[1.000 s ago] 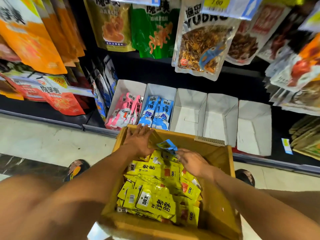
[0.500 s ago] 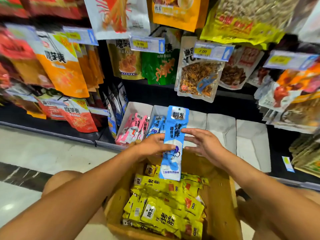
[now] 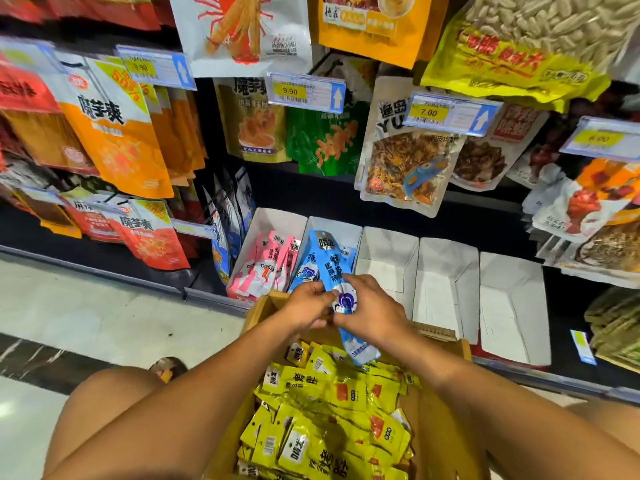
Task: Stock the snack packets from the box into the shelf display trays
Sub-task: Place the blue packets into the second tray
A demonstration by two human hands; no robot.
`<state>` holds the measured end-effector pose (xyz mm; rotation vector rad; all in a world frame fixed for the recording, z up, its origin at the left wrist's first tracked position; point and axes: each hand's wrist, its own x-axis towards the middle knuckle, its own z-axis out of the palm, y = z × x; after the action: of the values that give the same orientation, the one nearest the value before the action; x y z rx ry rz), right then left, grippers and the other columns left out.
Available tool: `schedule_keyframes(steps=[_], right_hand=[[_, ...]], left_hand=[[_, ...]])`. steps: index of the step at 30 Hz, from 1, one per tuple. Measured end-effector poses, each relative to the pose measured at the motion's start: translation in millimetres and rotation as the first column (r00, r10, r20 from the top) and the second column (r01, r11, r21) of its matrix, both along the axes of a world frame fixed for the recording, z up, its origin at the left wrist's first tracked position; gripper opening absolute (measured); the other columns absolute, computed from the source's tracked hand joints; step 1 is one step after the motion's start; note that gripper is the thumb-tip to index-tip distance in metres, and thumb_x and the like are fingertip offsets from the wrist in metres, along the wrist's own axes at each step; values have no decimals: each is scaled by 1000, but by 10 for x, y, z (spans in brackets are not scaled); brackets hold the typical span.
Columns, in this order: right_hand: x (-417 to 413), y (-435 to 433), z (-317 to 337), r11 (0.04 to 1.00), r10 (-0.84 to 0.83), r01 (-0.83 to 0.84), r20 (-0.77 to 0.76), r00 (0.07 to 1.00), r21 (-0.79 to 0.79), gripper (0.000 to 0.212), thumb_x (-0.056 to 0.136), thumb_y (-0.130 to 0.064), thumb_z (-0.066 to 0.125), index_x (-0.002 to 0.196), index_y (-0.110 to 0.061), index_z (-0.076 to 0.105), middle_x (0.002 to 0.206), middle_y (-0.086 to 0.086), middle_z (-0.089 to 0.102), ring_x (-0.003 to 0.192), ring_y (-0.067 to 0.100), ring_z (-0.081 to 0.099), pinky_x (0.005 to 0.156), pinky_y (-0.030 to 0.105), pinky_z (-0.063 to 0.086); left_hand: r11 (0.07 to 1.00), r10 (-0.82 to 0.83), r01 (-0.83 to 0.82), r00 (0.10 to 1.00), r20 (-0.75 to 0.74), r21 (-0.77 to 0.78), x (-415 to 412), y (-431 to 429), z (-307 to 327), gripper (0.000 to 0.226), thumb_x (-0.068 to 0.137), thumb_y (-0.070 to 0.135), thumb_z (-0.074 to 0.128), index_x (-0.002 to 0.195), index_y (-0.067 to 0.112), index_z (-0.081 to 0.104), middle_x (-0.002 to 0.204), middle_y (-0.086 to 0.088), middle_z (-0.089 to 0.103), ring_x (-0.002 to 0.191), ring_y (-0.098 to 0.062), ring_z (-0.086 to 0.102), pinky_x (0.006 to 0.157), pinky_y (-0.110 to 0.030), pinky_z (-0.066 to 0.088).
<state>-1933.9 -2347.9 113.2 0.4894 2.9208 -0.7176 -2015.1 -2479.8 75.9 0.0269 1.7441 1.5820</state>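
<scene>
Nearest, the cardboard box (image 3: pixel 262 308) is full of yellow packets (image 3: pixel 325 407). Over its far rim both hands grasp one long blue packet (image 3: pixel 334 268): the left hand (image 3: pixel 308 304) pinches its edge and the right hand (image 3: pixel 372 315) curls round its middle, with the tail dangling above the yellows. The film looks slick (my guess), so a loose pinch could drop it back into the box. At 12 o'clock stands the blue tray (image 3: pixel 341 226), part-filled with leaning packets. A careless push could topple them, or stray into the pink tray (image 3: pixel 265 221) at 11. Empty trays (image 3: pixel 446 271) sit toward 2 o'clock. Hanging bags (image 3: pixel 405 168) crowd overhead.
</scene>
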Motion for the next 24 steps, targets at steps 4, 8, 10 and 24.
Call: schedule_keyframes(steps=[4, 8, 10, 24], right_hand=[[-362, 115, -77, 1000, -12, 12, 6, 1000, 15, 77, 74, -61, 67, 144, -42, 41, 146, -13, 45, 125, 16, 54, 92, 35, 49], [-821, 289, -221, 995, -93, 92, 21, 995, 33, 70, 75, -61, 67, 139, -44, 45, 140, -7, 52, 114, 22, 60, 80, 32, 47], [-1049, 351, -354, 992, -111, 106, 58, 992, 72, 67, 77, -62, 66, 139, -43, 46, 136, -1, 56, 112, 26, 61, 78, 33, 45], [-1836, 312, -1435, 988, -61, 25, 236, 970, 153, 72, 87, -59, 64, 150, -36, 38, 154, 8, 38, 129, 33, 52, 94, 41, 49]], left_hand=[[948, -208, 88, 898, -388, -305, -378, -127, -101, 46, 98, 41, 62, 137, 17, 62, 136, -4, 65, 123, -24, 62, 106, -41, 51], [596, -708, 30, 491, -507, -803, -586, -418, -391, 53, 103, 53, 40, 155, 44, 33, 165, 0, 33, 153, -27, 27, 122, -57, 28], [425, -822, 86, 453, -345, -901, -620, -536, -600, 62, 102, 63, 30, 160, 48, 11, 172, 4, 0, 159, -29, -5, 120, -69, 3], [247, -920, 47, 324, -219, -968, -498, -718, -1212, 100, 85, 89, 21, 145, 41, -44, 157, -3, -47, 145, -38, -41, 118, -68, -12]])
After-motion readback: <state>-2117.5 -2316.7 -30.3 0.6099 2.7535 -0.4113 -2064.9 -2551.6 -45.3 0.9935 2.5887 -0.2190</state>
